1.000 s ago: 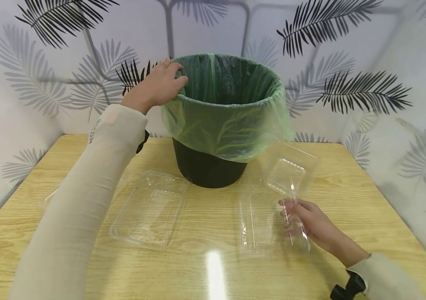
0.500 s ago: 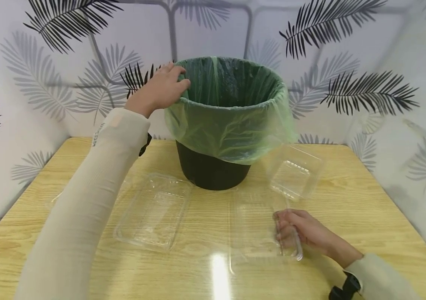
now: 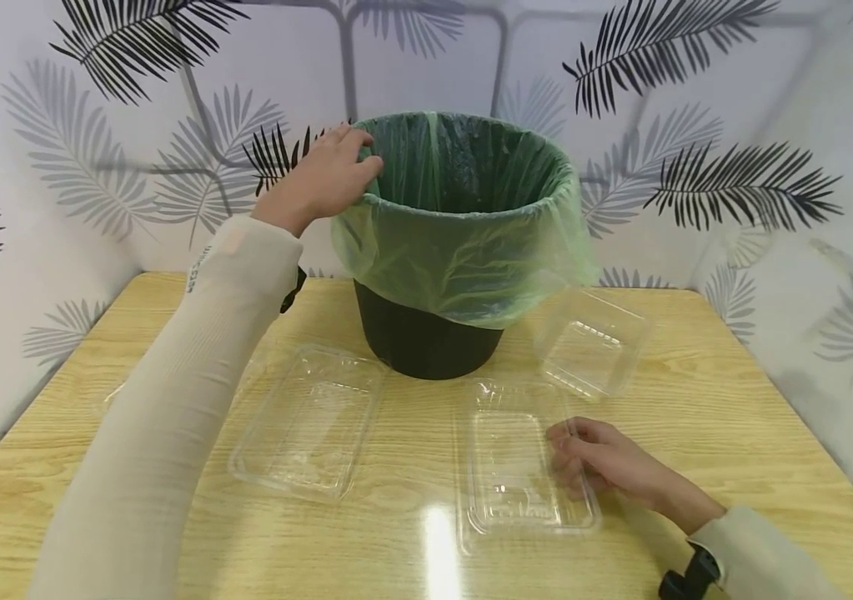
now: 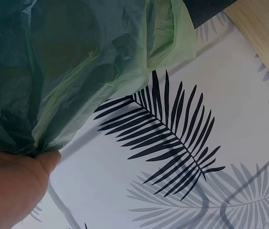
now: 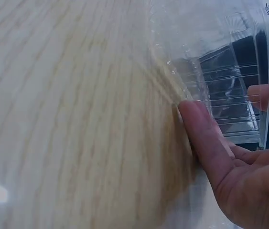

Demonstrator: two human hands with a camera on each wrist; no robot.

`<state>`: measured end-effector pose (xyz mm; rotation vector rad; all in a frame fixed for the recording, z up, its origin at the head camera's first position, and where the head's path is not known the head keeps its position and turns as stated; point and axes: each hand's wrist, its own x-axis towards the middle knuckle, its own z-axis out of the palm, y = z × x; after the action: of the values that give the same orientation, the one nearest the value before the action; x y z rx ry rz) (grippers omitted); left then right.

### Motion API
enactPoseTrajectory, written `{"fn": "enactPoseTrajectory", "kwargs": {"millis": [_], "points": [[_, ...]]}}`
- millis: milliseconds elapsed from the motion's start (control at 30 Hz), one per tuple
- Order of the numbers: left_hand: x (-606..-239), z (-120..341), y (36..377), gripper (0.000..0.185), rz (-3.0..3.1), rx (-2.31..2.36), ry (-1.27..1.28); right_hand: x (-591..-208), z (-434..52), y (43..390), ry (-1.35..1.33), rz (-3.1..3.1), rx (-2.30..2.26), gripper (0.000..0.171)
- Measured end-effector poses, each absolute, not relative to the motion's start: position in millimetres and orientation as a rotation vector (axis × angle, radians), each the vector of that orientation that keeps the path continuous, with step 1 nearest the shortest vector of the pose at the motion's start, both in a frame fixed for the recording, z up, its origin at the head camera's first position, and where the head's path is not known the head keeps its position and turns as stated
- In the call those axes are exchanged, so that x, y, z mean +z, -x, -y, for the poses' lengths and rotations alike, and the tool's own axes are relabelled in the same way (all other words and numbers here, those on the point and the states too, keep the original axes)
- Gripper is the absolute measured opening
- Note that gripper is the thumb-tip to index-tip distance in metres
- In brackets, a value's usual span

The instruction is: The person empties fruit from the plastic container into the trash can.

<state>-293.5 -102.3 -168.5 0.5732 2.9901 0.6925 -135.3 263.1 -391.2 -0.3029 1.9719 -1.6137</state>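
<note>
My left hand point(image 3: 324, 179) grips the left rim of a black trash bin point(image 3: 426, 342) lined with a green garbage bag point(image 3: 464, 267). In the left wrist view the thumb point(image 4: 50, 160) presses the bag at the rim, and the fingers are hidden behind it. At the right, my right hand point(image 3: 606, 462) pinches the right side of a clear plastic container point(image 3: 512, 467), which lies almost flat over another clear piece whose edge shows at its left. The right wrist view has the thumb point(image 5: 203, 133) against the clear plastic and a fingertip on its other side.
A clear rectangular container point(image 3: 309, 425) lies left of centre on the wooden table point(image 3: 388, 550). Another clear container point(image 3: 591, 342) stands right of the bin. Clear plastic is partly hidden by the left sleeve point(image 3: 193, 367). A leaf-patterned covering point(image 3: 696, 275) hangs behind.
The clear container in my right hand has turned from standing on edge to nearly flat, lowering leftward over the piece below. My left hand stays on the bin's rim.
</note>
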Motion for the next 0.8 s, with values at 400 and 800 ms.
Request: {"fn": "enactPoseTrajectory", "kwargs": {"millis": [400,800], "points": [[-177.2,107.3,290.9,0.06,-3.002,0.854,-0.542,-367.8,-268.4,150.7,0.293,-2.277,-1.429,0.052],[-205.2,133.1,285.5,0.069,-3.064,1.076,-0.598,-330.1,-269.6,179.8,0.242,-2.587,-1.409,0.043]]}}
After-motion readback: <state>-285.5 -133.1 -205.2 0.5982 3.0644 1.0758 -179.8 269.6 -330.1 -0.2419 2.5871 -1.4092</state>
